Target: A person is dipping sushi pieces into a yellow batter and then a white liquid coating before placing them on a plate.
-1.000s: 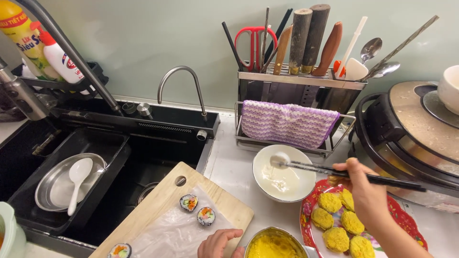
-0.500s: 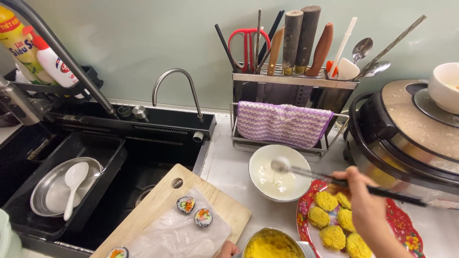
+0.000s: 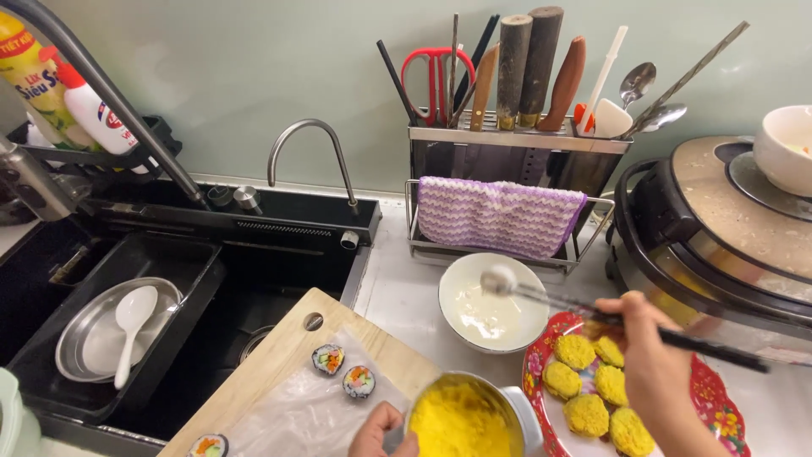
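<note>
My right hand (image 3: 647, 360) holds dark chopsticks (image 3: 592, 313) that grip a batter-coated roll piece (image 3: 498, 279) over the white bowl of batter (image 3: 494, 303). My left hand (image 3: 382, 432), low at the frame edge, holds a metal bowl of yellow crumbs (image 3: 461, 421). Several crumb-coated yellow pieces (image 3: 592, 389) lie on a red patterned plate (image 3: 723, 415) under my right wrist. Three sliced rolls (image 3: 344, 371) rest on plastic film on a wooden cutting board (image 3: 288, 355) at the lower left.
A black sink (image 3: 169, 279) with a curved tap (image 3: 311, 152) holds a metal tray and a white spoon (image 3: 131, 326). A utensil rack (image 3: 516, 144) with a purple cloth (image 3: 495, 216) stands behind the bowl. A rice cooker (image 3: 727, 228) with a white bowl on top sits at right.
The chopsticks have lifted the coated piece up out of the batter, toward the bowl's middle. The view has shifted slightly, so my left hand sits lower in the frame.
</note>
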